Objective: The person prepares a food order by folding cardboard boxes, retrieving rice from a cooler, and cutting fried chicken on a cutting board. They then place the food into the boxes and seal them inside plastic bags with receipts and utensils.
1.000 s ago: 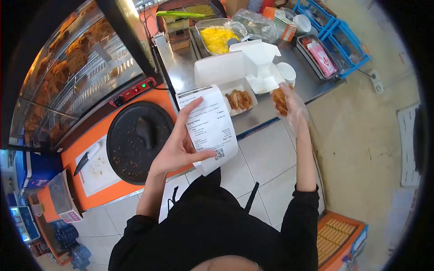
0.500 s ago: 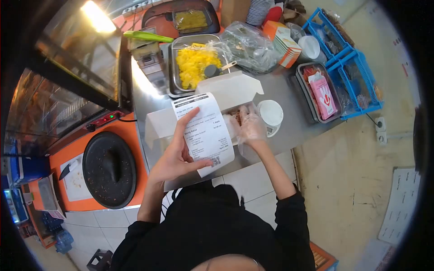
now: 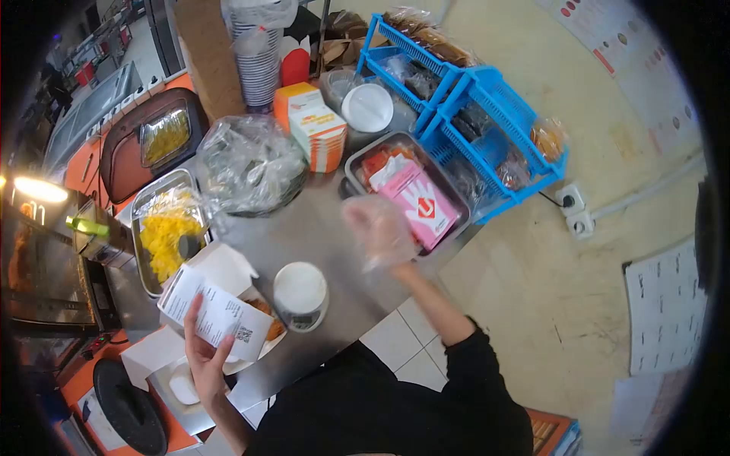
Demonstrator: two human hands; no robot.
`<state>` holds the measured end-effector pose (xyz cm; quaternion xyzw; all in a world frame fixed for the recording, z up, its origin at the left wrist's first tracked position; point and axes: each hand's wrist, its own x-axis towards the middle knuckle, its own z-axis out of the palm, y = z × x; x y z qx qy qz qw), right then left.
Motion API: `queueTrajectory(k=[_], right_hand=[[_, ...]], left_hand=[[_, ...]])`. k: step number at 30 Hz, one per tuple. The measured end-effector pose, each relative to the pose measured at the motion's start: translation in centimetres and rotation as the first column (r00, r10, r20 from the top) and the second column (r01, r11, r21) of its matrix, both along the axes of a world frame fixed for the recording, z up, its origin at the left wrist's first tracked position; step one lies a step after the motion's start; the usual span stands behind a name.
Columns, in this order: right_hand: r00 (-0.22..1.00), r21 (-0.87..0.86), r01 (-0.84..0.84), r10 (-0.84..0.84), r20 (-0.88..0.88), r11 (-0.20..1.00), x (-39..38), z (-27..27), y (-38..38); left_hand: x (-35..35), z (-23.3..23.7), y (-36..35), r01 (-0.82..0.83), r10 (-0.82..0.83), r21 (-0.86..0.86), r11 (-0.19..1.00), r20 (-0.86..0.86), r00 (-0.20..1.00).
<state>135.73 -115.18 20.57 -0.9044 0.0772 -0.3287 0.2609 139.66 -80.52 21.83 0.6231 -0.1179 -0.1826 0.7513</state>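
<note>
A printed receipt [image 3: 217, 315] is held in my left hand [image 3: 204, 353], its thumb and a finger against the paper. Under and beside the receipt stands an open white box [image 3: 220, 266] with browned food [image 3: 268, 323] in it. A second open white box [image 3: 163, 365] with a white item inside is left of my left wrist. My right hand [image 3: 380, 232], in a clear plastic glove, is over the counter beside the pink glove box [image 3: 418, 201]; its fingers are blurred. The round white scale [image 3: 300, 292] sits between my hands.
A tray of yellow food [image 3: 163, 239] is at the left, with a plastic bag [image 3: 251, 163] behind it. The metal tray [image 3: 357, 163] holds red packets under the glove box. Blue baskets [image 3: 502, 114] stand at the right. Stacked cups [image 3: 255, 64] are at the back.
The view has turned toward the right. My right hand has left the food box and moved right, close to the pink glove box. My left hand still has the receipt.
</note>
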Motion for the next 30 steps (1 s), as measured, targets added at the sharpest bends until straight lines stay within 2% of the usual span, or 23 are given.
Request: queueTrajectory(k=[1, 2, 3, 4, 6, 8, 9, 11, 13, 14, 16, 17, 18, 19, 23, 24, 25, 26, 28, 29, 30], right_hand=[[0.981, 0.105, 0.117, -0.098, -0.168, 0.988, 0.0, 2.6, -3.7], [0.962, 0.294, 0.272, -0.27, -0.05, 0.916, 0.7, 1.2, -7.7], [0.921, 0.246, 0.366, -0.312, -0.231, 0.898, 0.4, 7.4, -9.3], [0.899, 0.143, 0.383, -0.333, -0.284, 0.913, 0.4, 7.4, -14.1], [0.916, -0.108, 0.401, -0.397, 0.051, 0.91, 0.7, 7.5, -20.7], [0.771, -0.228, 0.592, -0.625, -0.12, 0.773, -0.6, 8.7, -24.6], [0.742, -0.276, 0.59, -0.644, -0.186, 0.759, -1.6, 8.4, -27.1], [0.706, -0.322, 0.577, -0.656, -0.267, 0.751, -1.9, 7.0, -31.0], [0.768, -0.372, 0.469, -0.578, -0.276, 0.801, -0.6, 4.8, -34.9], [0.762, -0.365, 0.469, -0.577, -0.293, 0.804, -0.1, 3.0, -37.4], [0.747, -0.686, 0.42, -0.656, -0.11, 0.594, 0.9, -0.2, -41.6], [0.749, -0.685, 0.412, -0.652, -0.121, 0.601, 1.1, 1.2, -40.3], [0.693, -0.497, 0.422, -0.624, -0.362, 0.758, 1.4, 3.2, -39.3], [0.626, -0.274, 0.452, -0.521, -0.58, 0.849, 1.6, 4.6, -38.3], [0.662, -0.257, 0.453, -0.515, -0.544, 0.854, 1.5, 3.7, -39.0], [0.784, -0.022, 0.399, -0.354, -0.51, 0.916, 1.0, 1.8, -41.0], [0.882, 0.211, 0.297, -0.182, -0.434, 0.931, 1.2, 1.4, -41.2], [0.856, -0.132, 0.287, -0.316, -0.409, 0.949, 0.5, 1.1, -41.0], [0.81, -0.127, 0.451, -0.465, -0.357, 0.884, 0.5, 1.8, -37.9], [0.811, -0.341, 0.414, -0.512, -0.283, 0.844, 0.5, 2.6, -36.4], [0.854, -0.517, 0.367, -0.501, -0.143, 0.773, 0.3, 2.2, -35.6]], left_hand=[[-0.6, 0.1, -1.5, -0.007, 0.007, 0.009, 1.0, 0.004, 1.0], [-1.2, 0.4, -3.1, -0.118, 0.118, 0.013, 0.993, 0.009, 0.993], [-1.7, 0.4, -4.3, -0.227, 0.227, 0.013, 0.974, 0.017, 0.974], [-2.1, 0.1, -5.1, -0.246, 0.246, -0.011, 0.969, 0.009, 0.969], [-2.6, 0.1, -6.0, -0.288, 0.284, 0.053, 0.956, 0.06, 0.957], [-3.0, 0.4, -6.3, -0.354, 0.345, 0.115, 0.928, 0.089, 0.934], [-3.0, 0.3, -6.4, -0.352, 0.342, 0.125, 0.928, 0.091, 0.935], [-3.0, 0.2, -6.5, -0.505, 0.505, 0.048, 0.862, 0.017, 0.863], [-2.7, 0.4, -7.0, -0.521, 0.524, 0.075, 0.85, -0.015, 0.852], [-2.5, 0.3, -7.2, -0.529, 0.53, 0.092, 0.844, 0.006, 0.848], [-2.0, 0.2, -7.8, -0.537, 0.537, 0.115, 0.836, 0.026, 0.843], [-2.0, 0.1, -8.1, -0.523, 0.52, 0.109, 0.845, 0.061, 0.852], [-2.1, 0.1, -8.3, -0.511, 0.503, 0.104, 0.853, 0.095, 0.859], [-2.3, 0.2, -8.6, -0.517, 0.509, 0.114, 0.849, 0.091, 0.856], [-2.9, 0.7, -9.7, -0.51, 0.513, 0.151, 0.847, 0.02, 0.858], [-2.9, 0.6, -9.4, -0.506, 0.505, 0.138, 0.852, 0.045, 0.862], [-3.0, 0.4, -8.8, -0.51, 0.506, 0.13, 0.85, 0.069, 0.86], [-3.0, -0.2, -7.8, -0.493, 0.488, 0.067, 0.867, 0.081, 0.869], [-3.2, 0.5, -6.5, -0.503, 0.498, 0.039, 0.863, 0.087, 0.863], [-3.5, 1.0, -5.6, -0.55, 0.54, 0.066, 0.833, 0.127, 0.832], [-4.0, 1.7, -4.7, -0.566, 0.565, -0.009, 0.824, 0.081, 0.821]])
